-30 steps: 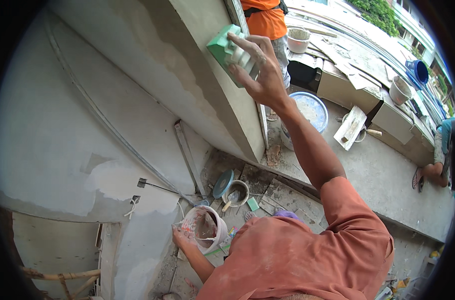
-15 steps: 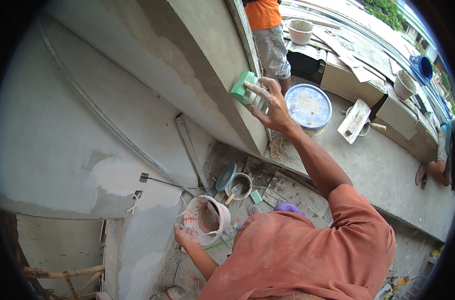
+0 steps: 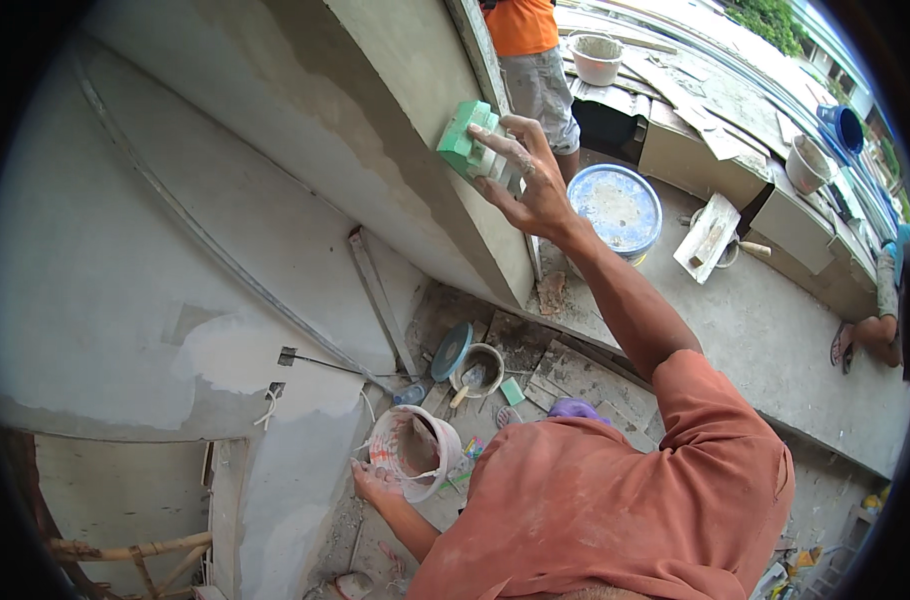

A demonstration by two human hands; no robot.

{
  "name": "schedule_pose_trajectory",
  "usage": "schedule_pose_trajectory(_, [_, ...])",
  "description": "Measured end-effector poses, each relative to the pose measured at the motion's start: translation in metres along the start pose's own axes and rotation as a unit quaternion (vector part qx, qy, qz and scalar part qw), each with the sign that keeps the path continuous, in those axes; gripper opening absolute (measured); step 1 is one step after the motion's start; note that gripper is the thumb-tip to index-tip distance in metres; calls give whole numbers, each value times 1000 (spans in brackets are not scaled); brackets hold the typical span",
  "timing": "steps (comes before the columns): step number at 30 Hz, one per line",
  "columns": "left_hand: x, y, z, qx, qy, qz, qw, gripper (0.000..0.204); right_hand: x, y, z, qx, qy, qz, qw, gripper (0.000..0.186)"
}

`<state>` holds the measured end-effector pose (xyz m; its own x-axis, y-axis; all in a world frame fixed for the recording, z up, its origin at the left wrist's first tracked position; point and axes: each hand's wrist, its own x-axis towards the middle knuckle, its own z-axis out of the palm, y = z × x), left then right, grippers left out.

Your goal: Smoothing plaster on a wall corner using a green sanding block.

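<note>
My right hand (image 3: 532, 185) is raised, its fingers wrapped around a sponge float (image 3: 467, 138) with a green pad and a whitish back. The pad lies against the narrow grey plastered face of a pillar (image 3: 405, 80). Lower down, my left hand (image 3: 373, 481) grips the side of a white bucket (image 3: 446, 450), which is tilted and holds some grey-brown mortar (image 3: 415, 449). Its inner wall shows reddish streaks. The fingers under the bucket are partly hidden.
On the floor stand a small bucket with a trowel (image 3: 477, 371), a round blue lid (image 3: 452, 352) and a green block (image 3: 511, 391). A blue-lidded pail (image 3: 615, 208) is on the ledge near a person in orange (image 3: 523, 28). A straight bar (image 3: 381, 300) leans on the wall.
My right hand has slid the sponge float left and slightly up across the plastered face. The bucket in my left hand has dropped a little.
</note>
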<state>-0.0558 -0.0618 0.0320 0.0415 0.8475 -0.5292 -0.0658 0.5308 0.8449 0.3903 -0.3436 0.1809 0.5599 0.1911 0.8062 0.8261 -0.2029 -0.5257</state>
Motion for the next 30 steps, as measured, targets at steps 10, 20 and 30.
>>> schedule_pose_trajectory(10, [-16, 8, -1, 5, 38, -7, 999, 36, -48, 35, 2, -44, -37, -6, 998, 67])
schedule_pose_trajectory(20, [-15, 11, 2, 23, -16, -2, 1000, 35, -38, 30, 30, -2, 27, -52, 998, 71])
schedule_pose_trajectory(30, [-10, 5, 1, 27, -34, -6, 999, 35, 7, -13, 16, 8, 43, -35, 998, 66])
